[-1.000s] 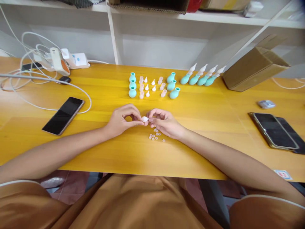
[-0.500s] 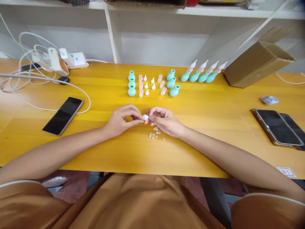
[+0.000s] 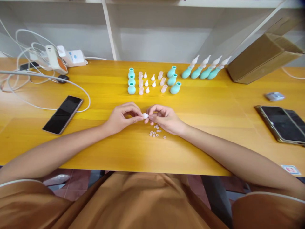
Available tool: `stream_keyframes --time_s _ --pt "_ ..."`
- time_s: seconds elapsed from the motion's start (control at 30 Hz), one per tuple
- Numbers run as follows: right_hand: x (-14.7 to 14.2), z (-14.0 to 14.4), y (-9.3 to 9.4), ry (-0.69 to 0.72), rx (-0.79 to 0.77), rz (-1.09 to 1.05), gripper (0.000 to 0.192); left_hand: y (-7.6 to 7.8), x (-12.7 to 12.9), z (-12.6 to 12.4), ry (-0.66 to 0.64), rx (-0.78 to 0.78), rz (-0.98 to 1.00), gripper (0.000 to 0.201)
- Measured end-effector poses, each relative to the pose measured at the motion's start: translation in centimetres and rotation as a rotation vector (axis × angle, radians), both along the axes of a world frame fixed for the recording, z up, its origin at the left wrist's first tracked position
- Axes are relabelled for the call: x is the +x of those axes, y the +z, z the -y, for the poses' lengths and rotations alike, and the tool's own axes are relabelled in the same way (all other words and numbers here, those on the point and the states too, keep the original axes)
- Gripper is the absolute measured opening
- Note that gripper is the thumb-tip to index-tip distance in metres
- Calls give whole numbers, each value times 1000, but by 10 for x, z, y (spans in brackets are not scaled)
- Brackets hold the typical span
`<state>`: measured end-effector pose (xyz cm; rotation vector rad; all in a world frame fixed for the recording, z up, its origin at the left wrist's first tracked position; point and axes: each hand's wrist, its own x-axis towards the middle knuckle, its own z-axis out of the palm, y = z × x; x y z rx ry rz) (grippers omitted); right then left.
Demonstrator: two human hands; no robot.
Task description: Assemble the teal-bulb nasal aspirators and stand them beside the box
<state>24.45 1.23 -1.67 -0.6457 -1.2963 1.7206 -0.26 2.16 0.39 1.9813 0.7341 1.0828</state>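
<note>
White tip still pinched between left hand and right hand, both unmoved on table.

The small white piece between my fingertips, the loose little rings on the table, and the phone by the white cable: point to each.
small white piece (image 3: 145,115): head view, its rounded body.
loose little rings (image 3: 156,133): head view, middle of the cluster.
phone (image 3: 63,114): head view, centre of its dark screen.

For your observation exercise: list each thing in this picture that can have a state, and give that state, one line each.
small white tip: pinched between both hands
left hand: closed on the tip
right hand: closed on the tip
teal bulbs: upright, uncapped
finished aspirators: lying down, tips fitted
left phone: screen dark
cardboard box: tilted, flap open
</note>
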Motion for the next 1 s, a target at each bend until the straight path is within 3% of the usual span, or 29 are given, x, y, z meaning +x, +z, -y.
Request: stream_keyframes --time_s 0.13,0.37,0.6,0.77,1.0 --pt "2 -1 -3 -16 38 28 37 0 0 -1 -17 -51 -11 30" --pt "2 -1 -6 -27 65 33 34 -2 0 0 -22 -24 2 20" --pt "10 -9 -1 -123 136 112 40 -4 3 1 -6 -130 36 30" --pt "22 -17 5 -237 321 300 34 -4 3 2 29 -98 -41 20" --pt "28 -28 -1 -247 490 573 17 -3 3 2 -11 -59 -133 17"
